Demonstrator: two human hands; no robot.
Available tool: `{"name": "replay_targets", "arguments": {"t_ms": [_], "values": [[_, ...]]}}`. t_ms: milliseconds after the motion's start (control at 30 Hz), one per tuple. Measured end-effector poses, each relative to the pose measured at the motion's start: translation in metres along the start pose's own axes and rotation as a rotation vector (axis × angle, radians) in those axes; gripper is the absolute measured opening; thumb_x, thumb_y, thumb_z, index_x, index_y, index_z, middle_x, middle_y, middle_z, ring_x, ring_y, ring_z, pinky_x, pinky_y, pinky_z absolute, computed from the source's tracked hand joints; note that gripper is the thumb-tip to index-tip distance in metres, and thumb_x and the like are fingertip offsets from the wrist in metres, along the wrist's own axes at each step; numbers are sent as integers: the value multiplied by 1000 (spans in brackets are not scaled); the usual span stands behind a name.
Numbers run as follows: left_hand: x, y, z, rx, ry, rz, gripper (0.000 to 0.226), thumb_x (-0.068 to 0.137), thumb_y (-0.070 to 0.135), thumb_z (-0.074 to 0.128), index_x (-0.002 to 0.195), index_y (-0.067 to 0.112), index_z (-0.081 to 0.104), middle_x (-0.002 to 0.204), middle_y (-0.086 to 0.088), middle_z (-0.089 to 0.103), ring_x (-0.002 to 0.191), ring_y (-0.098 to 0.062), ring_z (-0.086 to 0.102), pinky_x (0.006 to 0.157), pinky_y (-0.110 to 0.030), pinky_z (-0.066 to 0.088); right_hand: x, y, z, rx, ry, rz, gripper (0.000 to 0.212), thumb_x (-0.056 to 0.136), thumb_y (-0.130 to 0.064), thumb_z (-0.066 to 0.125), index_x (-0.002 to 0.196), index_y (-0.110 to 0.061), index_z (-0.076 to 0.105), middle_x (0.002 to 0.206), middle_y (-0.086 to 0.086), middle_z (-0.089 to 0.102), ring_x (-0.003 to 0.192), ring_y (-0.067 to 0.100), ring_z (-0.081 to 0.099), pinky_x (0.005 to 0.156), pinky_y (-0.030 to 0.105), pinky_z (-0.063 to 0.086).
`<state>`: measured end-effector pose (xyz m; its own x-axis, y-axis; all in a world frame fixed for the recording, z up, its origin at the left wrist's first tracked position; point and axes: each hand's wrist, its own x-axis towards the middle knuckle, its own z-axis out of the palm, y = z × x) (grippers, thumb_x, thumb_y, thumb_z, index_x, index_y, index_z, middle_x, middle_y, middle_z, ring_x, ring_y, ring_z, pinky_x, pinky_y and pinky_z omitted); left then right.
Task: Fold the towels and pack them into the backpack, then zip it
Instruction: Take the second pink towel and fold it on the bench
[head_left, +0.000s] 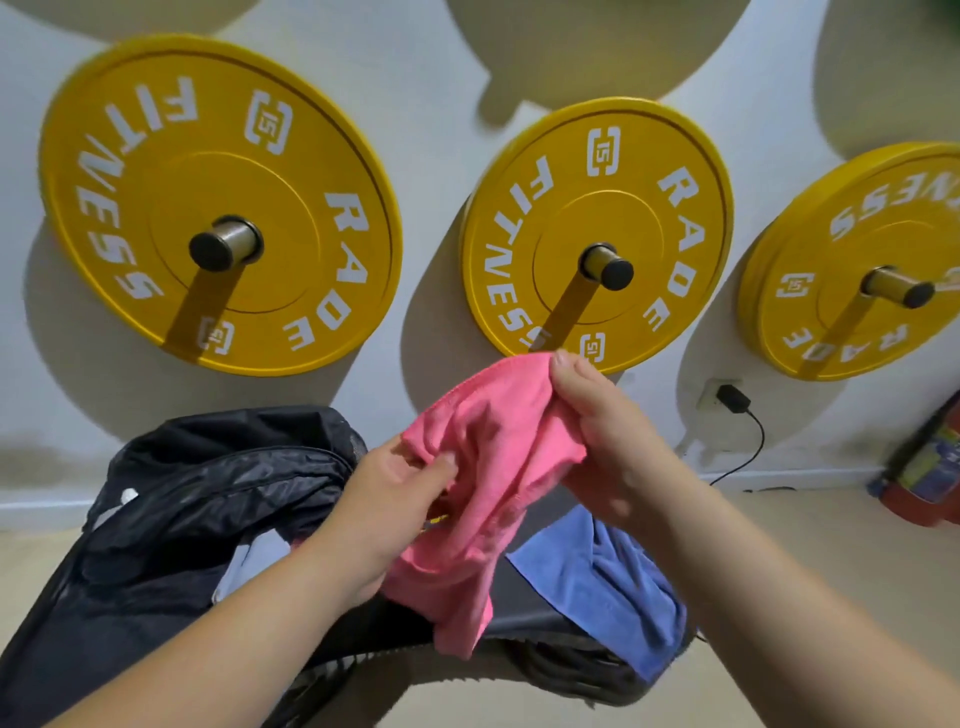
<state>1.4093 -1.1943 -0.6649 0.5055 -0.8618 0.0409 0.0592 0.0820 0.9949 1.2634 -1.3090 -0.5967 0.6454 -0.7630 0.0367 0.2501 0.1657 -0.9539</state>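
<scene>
Pink towel (483, 467): held up crumpled between both hands, above the dark bench.
Left hand (395, 499): fingers closed on the towel's lower left fold.
Right hand (608, 441): top edge pinched at the fingertips.
Blue towel (613, 582): laid on the bench, below the right hand.
Backpack (197, 509): black, placed at the left, beside the left hand.

We see bright, even light from above, casting soft round shadows under the yellow plates (221, 205) toward seven o'clock on the wall (426, 156). Wide-angle bending and blur grow toward three o'clock.
</scene>
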Motion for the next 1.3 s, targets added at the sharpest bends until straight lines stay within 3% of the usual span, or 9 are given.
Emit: {"name": "replay_targets", "arguments": {"t_ms": [167, 233, 300, 433, 600, 867, 1100, 1200, 1300], "values": [[-3, -11, -14, 315, 96, 121, 16, 97, 8, 59, 90, 19, 68, 79, -7, 75, 67, -11, 62, 66, -32, 48, 0, 36, -45, -648, 167, 229, 22, 95, -29, 63, 74, -22, 64, 75, 5, 55, 68, 19, 52, 68, 34, 42], [-7, -16, -11, 383, 19, 106, 17, 97, 10, 59, 88, 22, 67, 80, -5, 76, 68, -9, 64, 66, -29, 48, -7, 50, -45, -680, 0, 237, 6, 93, -24, 70, 98, -24, 68, 95, -3, 67, 78, 11, 62, 74, 27, 51], [-11, -21, -2, 458, -39, 118, 21, 95, 10, 58, 84, 24, 68, 78, 2, 76, 70, -8, 67, 69, -28, 51, -12, 61, -37, -623, -221, 265, 51, 84, -18, 82, 130, -27, 60, 124, -5, 68, 110, 6, 66, 95, 28, 55], [-13, -33, 12, 479, -65, 92, 13, 90, 17, 64, 86, 27, 71, 75, 5, 75, 74, -16, 71, 72, -42, 58, -13, 75, -23, -598, -474, 195, 59, 74, -5, 89, 125, -19, 63, 119, 12, 71, 114, 22, 68, 102, 51, 54], [7, -49, 6, 489, -27, 73, 8, 89, 18, 73, 85, 21, 66, 68, -8, 73, 62, -24, 67, 64, -37, 54, 1, 84, -35, -644, -284, 117, 17, 92, -19, 74, 104, -8, 70, 86, 11, 75, 77, 31, 72, 83, 53, 58], [24, -82, -18, 659, -227, -33, 20, 84, 41, 77, 82, 23, 67, 59, -14, 65, 51, -11, 45, 55, -27, 39, 30, 96, -86, -730, 331, 95, 30, 101, -28, 56, 74, -16, 63, 60, -3, 49, 51, 10, 45, 42, 16, 39], [29, -74, -60, 705, -245, -177, 22, 78, 25, 86, 70, 16, 67, 47, 5, 45, 45, -10, 33, 40, -19, 22, 35, 113, -161, -689, 830, 174, 31, 97, -25, 48, 74, -5, 55, 66, 8, 45, 66, 23, 45, 58, 31, 37], [25, -68, -69, 650, -185, -173, 17, 81, 19, 84, 71, 15, 69, 48, 3, 54, 44, -6, 39, 40, -17, 27, 31, 115, -154, -679, 756, 160, 37, 98, -25, 52, 63, -15, 42, 59, 2, 36, 61, 21, 37, 56, 30, 29], [19, -64, -55, 660, -198, -93, 14, 86, 17, 78, 77, 27, 74, 58, 4, 65, 55, -6, 49, 54, -24, 37, 22, 104, -114, -792, 464, 70, 29, 98, -29, 58, 73, -16, 67, 66, -7, 63, 67, 11, 57, 62, 25, 43]]}}
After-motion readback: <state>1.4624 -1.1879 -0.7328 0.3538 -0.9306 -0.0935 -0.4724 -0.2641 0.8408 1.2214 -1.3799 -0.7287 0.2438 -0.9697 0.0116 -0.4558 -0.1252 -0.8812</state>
